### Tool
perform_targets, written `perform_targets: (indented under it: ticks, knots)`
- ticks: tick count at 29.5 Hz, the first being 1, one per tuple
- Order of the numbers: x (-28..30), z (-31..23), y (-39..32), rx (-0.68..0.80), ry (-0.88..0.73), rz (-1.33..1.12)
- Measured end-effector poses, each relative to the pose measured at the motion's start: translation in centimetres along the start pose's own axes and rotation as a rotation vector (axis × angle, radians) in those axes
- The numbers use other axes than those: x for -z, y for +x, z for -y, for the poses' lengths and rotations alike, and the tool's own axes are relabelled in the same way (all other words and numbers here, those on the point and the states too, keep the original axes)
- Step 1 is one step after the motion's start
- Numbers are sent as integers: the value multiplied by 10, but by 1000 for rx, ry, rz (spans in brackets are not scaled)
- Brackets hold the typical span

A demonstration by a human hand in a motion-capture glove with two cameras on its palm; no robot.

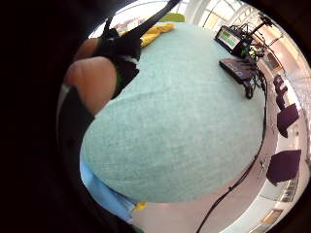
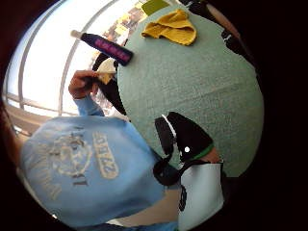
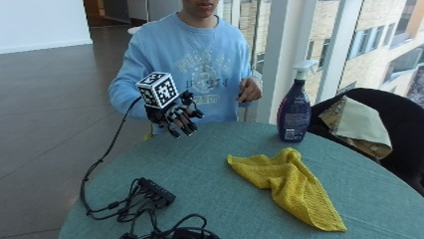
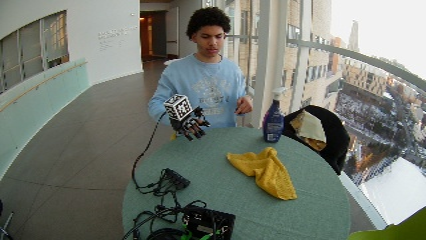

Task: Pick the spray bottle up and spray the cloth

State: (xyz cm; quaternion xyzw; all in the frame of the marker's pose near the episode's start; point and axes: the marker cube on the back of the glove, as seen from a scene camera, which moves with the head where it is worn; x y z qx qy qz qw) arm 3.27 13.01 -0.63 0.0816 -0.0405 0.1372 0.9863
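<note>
A dark blue spray bottle (image 3: 294, 112) with a white trigger head stands upright at the table's far edge, by the window; it also shows in the wide view (image 4: 273, 121) and the thumb side palm view (image 2: 106, 48). A crumpled yellow cloth (image 3: 289, 185) lies on the teal table in front of it, cloth (image 4: 263, 171), cloth (image 2: 172, 28), cloth (image 1: 156, 33). My gloved right hand (image 3: 177, 117) hovers above the table's near-left edge, fingers loosely curled downward, holding nothing, well left of the bottle. The gloved fingers (image 1: 121, 51) show over bare tabletop.
A round teal table (image 3: 218, 194) carries black cables and a hub (image 3: 156, 191) at its front left, with a black device (image 4: 208, 222) nearer the front. A dark chair with a beige cloth (image 3: 358, 124) stands at the right. The bare left hand (image 3: 250, 90) is held at the chest.
</note>
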Motion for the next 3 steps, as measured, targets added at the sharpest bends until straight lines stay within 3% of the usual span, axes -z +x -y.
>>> perform_targets:
  ticks: [3]
  knots:
    - [0,0,-1,1,1,0]
